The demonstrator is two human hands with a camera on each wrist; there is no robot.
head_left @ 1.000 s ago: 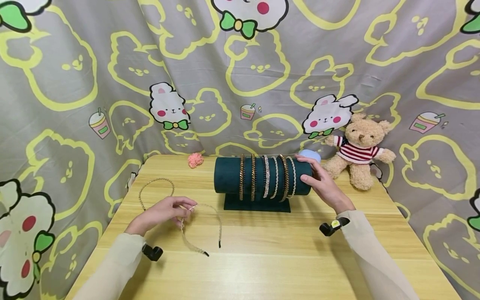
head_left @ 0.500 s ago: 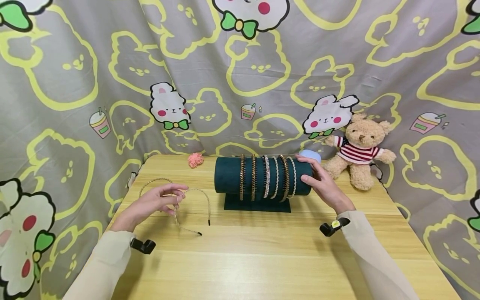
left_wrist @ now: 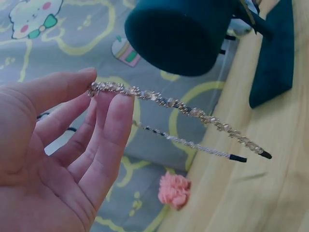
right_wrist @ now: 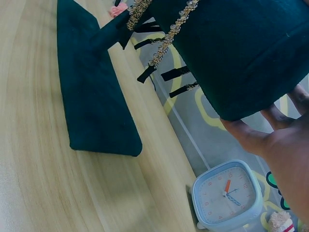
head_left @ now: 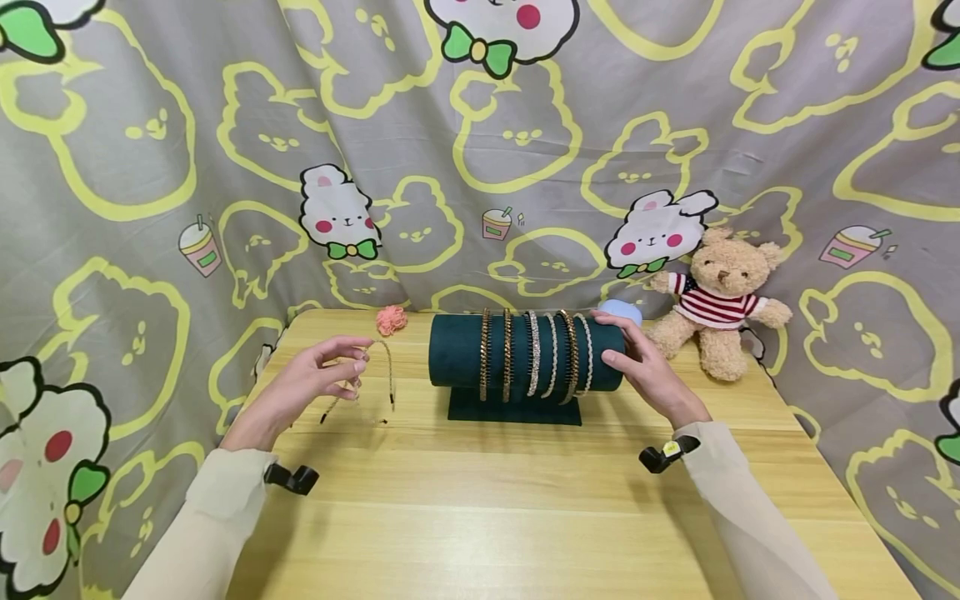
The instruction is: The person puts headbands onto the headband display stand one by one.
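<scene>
My left hand [head_left: 303, 383] pinches a thin beaded headband [left_wrist: 193, 112] near its crown between thumb and fingers, raised at the left of the table. Its black-tipped ends point down towards the table in the head view. Whether a second headband is with it, I cannot tell. A dark green velvet headband stand [head_left: 456, 350], a roll on a flat base, carries several gold, silver and pearl headbands [head_left: 533, 354]. At the roll's right end my right hand [head_left: 652, 371] grips the rim, thumb in front and fingers over the top.
At the back stand a pink flower-like puff [head_left: 391, 320] on the left and a pale blue clock [right_wrist: 227, 195] behind the stand's right end. A teddy bear [head_left: 723, 300] sits at the back right, against a patterned curtain [head_left: 420, 125].
My left hand has moved left and towards the back, carrying the headband up and away. The headband behind it on the table is no longer plainly seen. My right hand stays put.
</scene>
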